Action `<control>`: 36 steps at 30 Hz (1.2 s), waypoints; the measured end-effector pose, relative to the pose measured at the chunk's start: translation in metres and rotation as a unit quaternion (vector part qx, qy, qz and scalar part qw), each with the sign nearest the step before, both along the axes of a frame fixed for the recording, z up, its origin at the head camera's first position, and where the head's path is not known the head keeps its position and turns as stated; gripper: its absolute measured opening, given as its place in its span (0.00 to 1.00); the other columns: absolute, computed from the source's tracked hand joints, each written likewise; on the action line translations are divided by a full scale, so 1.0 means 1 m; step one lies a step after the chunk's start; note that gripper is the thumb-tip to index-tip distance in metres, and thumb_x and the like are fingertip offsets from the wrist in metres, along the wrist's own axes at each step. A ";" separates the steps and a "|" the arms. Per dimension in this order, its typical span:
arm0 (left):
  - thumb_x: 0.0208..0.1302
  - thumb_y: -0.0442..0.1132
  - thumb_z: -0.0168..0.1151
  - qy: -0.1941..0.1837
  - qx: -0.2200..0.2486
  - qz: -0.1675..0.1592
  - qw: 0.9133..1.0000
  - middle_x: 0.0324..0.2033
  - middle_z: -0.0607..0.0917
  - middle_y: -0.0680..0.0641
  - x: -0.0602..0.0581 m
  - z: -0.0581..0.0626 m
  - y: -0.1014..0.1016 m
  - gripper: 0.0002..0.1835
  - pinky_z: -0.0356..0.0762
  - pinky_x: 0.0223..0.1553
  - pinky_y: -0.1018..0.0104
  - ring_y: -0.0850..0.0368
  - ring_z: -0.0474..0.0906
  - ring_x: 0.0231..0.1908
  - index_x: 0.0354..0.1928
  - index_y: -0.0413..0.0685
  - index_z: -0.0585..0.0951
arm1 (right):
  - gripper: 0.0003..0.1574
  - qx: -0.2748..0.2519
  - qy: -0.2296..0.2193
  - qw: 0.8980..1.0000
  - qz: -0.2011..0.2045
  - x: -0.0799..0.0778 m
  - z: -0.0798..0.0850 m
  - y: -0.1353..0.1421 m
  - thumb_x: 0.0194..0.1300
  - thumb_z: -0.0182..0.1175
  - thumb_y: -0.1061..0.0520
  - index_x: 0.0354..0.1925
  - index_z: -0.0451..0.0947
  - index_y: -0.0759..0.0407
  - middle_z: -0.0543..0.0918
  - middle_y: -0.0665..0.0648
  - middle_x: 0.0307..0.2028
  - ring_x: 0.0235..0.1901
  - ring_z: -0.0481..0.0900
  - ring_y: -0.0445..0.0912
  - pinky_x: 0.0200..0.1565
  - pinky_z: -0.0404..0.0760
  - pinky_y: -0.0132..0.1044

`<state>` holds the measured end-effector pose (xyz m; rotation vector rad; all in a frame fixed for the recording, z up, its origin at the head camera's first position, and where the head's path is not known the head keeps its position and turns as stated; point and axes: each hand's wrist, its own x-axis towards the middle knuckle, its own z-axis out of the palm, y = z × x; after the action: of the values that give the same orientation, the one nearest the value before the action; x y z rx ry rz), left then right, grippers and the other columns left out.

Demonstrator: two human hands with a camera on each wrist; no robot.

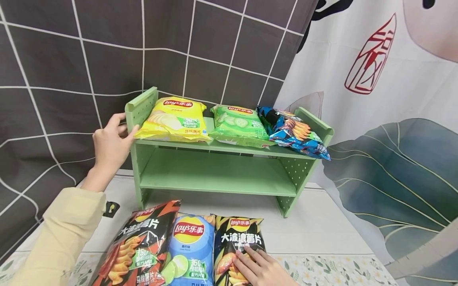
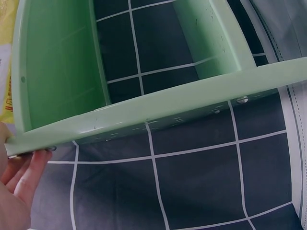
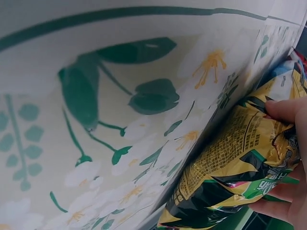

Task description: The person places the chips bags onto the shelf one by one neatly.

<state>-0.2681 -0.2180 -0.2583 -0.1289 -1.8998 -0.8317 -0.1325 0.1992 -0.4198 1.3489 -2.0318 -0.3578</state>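
My left hand (image 1: pixel 110 149) grips the upper left side panel of a green two-tier shelf (image 1: pixel 218 171), its thumb at the front edge. In the left wrist view, the fingers (image 2: pixel 32 175) reach round that panel's outer face. Low in the head view, my right hand (image 1: pixel 264 269) holds a black and gold bag of potato chips (image 1: pixel 237 234). Its fingers lie across the front, while the right wrist view has the thumb (image 3: pixel 283 109) on the bag's printed side. Beside that bag stand a blue chip bag (image 1: pixel 189 246) and a black and red chip bag (image 1: pixel 137 246).
Along the top tier lie a yellow chip bag (image 1: pixel 175 119), a green chip bag (image 1: pixel 241 124) and a dark blue chip bag (image 1: pixel 295 131) that overhangs the right front edge. The shelf stands on a white table (image 1: pixel 315 226) with a floral front border. A dark grid-patterned curtain (image 1: pixel 111 67) hangs behind.
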 end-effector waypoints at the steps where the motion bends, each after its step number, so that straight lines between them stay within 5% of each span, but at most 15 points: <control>1: 0.60 0.33 0.65 -0.001 -0.001 0.000 1.000 0.39 0.86 0.34 0.000 0.000 0.000 0.19 0.66 0.37 0.53 0.35 0.84 0.38 0.52 0.33 0.77 | 0.34 -0.001 -0.001 1.000 0.000 0.000 0.000 0.000 0.72 0.39 0.32 0.56 0.78 0.50 0.85 0.47 0.51 0.50 0.83 0.44 0.42 0.80 0.35; 10: 0.60 0.33 0.65 -0.007 0.000 -0.003 1.000 0.39 0.86 0.34 -0.001 0.001 0.000 0.19 0.66 0.36 0.56 0.35 0.84 0.38 0.52 0.34 0.77 | 0.35 -0.017 -0.021 1.000 -0.005 -0.002 0.007 0.004 0.70 0.41 0.31 0.55 0.78 0.52 0.85 0.48 0.50 0.48 0.84 0.44 0.39 0.82 0.35; 25: 0.60 0.34 0.65 -0.010 -0.006 -0.002 1.000 0.39 0.85 0.32 -0.001 0.001 0.002 0.19 0.70 0.39 0.46 0.33 0.83 0.38 0.52 0.32 0.77 | 0.31 -0.078 -0.023 0.997 0.017 0.000 0.014 0.016 0.77 0.33 0.43 0.52 0.80 0.54 0.87 0.50 0.46 0.42 0.86 0.45 0.37 0.81 0.34; 36: 0.60 0.34 0.65 -0.008 -0.005 0.001 1.000 0.39 0.85 0.33 0.001 0.001 -0.001 0.19 0.70 0.40 0.46 0.34 0.84 0.39 0.52 0.33 0.77 | 0.27 -0.108 0.004 0.993 0.036 0.002 0.021 0.026 0.77 0.36 0.47 0.50 0.82 0.53 0.88 0.52 0.45 0.41 0.87 0.48 0.36 0.81 0.34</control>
<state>-0.2675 -0.2190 -0.2573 -0.1259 -1.9196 -0.8251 -0.1302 0.2255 -0.3993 1.2789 -1.9473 -0.1071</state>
